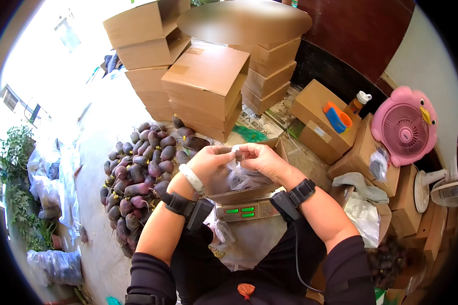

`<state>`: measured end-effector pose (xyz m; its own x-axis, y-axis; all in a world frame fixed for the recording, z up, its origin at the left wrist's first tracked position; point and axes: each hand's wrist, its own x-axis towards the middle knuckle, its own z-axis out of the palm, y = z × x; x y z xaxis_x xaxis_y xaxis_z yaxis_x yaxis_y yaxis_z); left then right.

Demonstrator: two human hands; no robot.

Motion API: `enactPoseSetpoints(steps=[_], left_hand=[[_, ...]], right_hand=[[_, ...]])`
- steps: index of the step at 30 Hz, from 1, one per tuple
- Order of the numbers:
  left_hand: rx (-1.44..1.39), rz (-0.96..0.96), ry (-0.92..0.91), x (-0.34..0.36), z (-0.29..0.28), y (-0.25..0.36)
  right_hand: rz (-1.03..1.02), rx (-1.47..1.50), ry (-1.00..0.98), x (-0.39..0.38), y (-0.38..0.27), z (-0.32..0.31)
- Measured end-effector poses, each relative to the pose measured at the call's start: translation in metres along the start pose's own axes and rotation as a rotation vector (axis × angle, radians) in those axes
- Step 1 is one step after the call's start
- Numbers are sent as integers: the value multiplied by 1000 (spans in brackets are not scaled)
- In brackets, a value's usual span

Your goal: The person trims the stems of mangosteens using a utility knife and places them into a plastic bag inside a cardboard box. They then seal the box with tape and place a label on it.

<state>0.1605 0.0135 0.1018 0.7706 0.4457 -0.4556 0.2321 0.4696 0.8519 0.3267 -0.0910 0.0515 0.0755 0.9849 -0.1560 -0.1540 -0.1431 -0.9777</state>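
My left hand (207, 161), with a white band on its wrist, and my right hand (263, 160) meet over an open cardboard box (247, 193). Both have their fingertips pinched together on a whitish bit of plastic, which looks like the gathered top of the clear plastic bag (245, 178) in the box. What the bag holds is mostly hidden by my hands. Under the box is a digital scale (245, 210) with lit green displays. Left of my left forearm lies a big heap of dark purple root vegetables (137, 175), like radishes.
Stacked cardboard boxes (203, 84) rise ahead of me. To the right, more boxes carry a pink fan (405, 127), an orange and blue tape dispenser (338, 118) and a bottle (359, 102). Plastic bags (360, 217) lie near my right elbow. Plants (18, 178) line the left.
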Motion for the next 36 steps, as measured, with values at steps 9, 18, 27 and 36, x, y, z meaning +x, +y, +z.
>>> enactPoseSetpoints(steps=[9,18,27,36], left_hand=[[1608,-99,331,70,-30,-75],[1833,10,321,59,-3,-71],[1290,432,-81,76,-1,-84],[1355,8,-254,97,-33,-91]], right_hand=[[172,-965,-370,-19,0,-48],[-139,-634,51,-108,-69,-75],[218,-421,379,-365,-37,-88],[994,244,637,-447,226,-25]])
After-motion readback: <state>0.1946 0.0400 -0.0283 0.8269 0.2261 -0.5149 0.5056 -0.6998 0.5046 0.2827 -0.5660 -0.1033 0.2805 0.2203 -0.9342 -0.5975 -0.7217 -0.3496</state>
